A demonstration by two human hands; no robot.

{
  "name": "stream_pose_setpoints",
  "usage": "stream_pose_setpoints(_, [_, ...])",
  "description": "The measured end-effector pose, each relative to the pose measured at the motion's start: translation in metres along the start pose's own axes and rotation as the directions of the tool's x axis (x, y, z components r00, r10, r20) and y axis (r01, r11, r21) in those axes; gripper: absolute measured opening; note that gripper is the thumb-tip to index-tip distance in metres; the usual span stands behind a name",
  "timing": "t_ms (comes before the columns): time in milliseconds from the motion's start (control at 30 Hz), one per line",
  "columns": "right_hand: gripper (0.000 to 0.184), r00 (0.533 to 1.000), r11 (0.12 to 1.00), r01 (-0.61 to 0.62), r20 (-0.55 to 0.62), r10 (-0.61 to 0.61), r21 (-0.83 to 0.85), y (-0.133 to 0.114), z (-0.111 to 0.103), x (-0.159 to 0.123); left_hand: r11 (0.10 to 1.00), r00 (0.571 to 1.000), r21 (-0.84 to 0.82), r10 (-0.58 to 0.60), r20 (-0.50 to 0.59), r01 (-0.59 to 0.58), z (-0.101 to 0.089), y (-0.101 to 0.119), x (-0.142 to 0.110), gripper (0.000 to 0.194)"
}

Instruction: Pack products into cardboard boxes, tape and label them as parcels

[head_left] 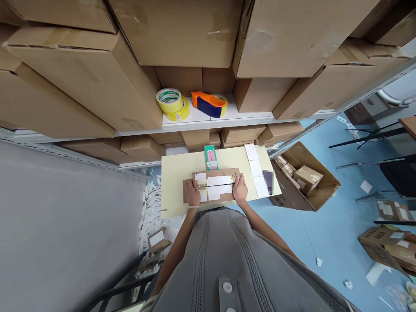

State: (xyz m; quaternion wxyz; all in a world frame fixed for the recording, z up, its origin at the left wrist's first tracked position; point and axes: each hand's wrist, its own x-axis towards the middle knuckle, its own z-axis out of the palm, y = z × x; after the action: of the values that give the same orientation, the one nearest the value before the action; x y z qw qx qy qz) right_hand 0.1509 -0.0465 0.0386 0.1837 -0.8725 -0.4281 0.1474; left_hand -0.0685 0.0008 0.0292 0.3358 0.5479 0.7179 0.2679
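A flat cardboard package (pixel 217 172) with white labels and a strip of clear, gold-glinting tape lies on a pale yellow board (pixel 175 173). My left hand (pixel 194 193) holds its near left part, fingers over the tape. My right hand (pixel 239 188) holds the package at the right end of the same strip. A green and pink small box (pixel 211 158) stands just beyond the package. To the right lie white paper sheets (pixel 256 171), partly covered by a blurred dark patch.
Overhead, cardboard cartons fill white metal shelving. A yellow tape roll (pixel 170 104) and an orange-and-blue tape dispenser (pixel 208 104) sit on a shelf (pixel 195 123). An open carton (pixel 302 177) holding small boxes lies on the blue floor (pixel 334 229) at right. White packing strips (pixel 151 216) lie at left.
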Motion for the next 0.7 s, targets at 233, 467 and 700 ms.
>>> stream_pose_setpoints(233, [0.035, 0.997, 0.998, -0.056, 0.059, 0.057, -0.015, 0.0, -0.002, 0.003, 0.998, 1.0, 0.069, 0.014, -0.001, -0.014, -0.002, 0.004, -0.002, 0.029])
stream_pose_setpoints(467, [0.036, 0.994, 0.996, -0.079, 0.072, 0.081, -0.03, -0.005, -0.007, -0.001, 0.94, 0.971, 0.3, 0.207, -0.118, -0.164, 0.002, 0.02, -0.018, 0.059])
stream_pose_setpoints(700, [0.036, 0.994, 0.996, -0.078, 0.069, 0.08, -0.037, -0.006, -0.008, -0.001, 0.338, 0.444, 0.288, 0.703, 0.555, -0.896, 0.035, 0.028, -0.049, 0.089])
